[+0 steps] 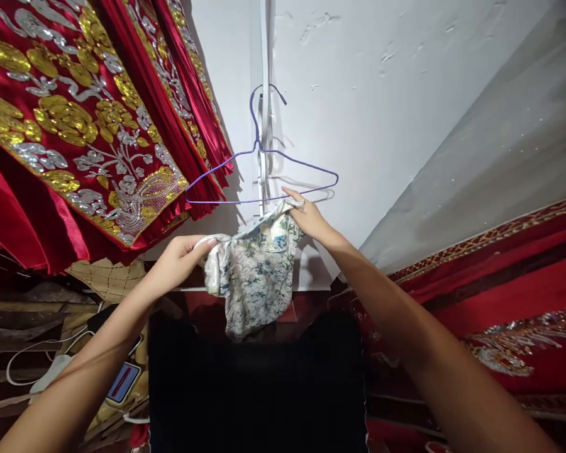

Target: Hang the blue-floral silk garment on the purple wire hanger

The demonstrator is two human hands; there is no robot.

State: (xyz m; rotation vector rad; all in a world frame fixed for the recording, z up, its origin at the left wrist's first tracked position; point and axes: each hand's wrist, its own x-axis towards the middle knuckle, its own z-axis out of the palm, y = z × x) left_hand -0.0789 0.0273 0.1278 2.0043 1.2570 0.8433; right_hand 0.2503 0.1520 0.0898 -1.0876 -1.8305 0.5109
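Floral garment [255,277] held up just below wire hanger [261,170], stretched between both hands. Left hand [182,258] pinching left strap, fingers closed on it; right hand [309,217] pinching right top edge, right under hanger's bottom bar. For a good hang, probably best keeping cloth taut, lifting one strap over a hanger end, then the other. Hanger hooked on wall strip [264,63]. Red embroidered drapes [75,126] left of hanger, more red cloth lower right. No containers visible; cables and phone-like item [122,380] lower left.
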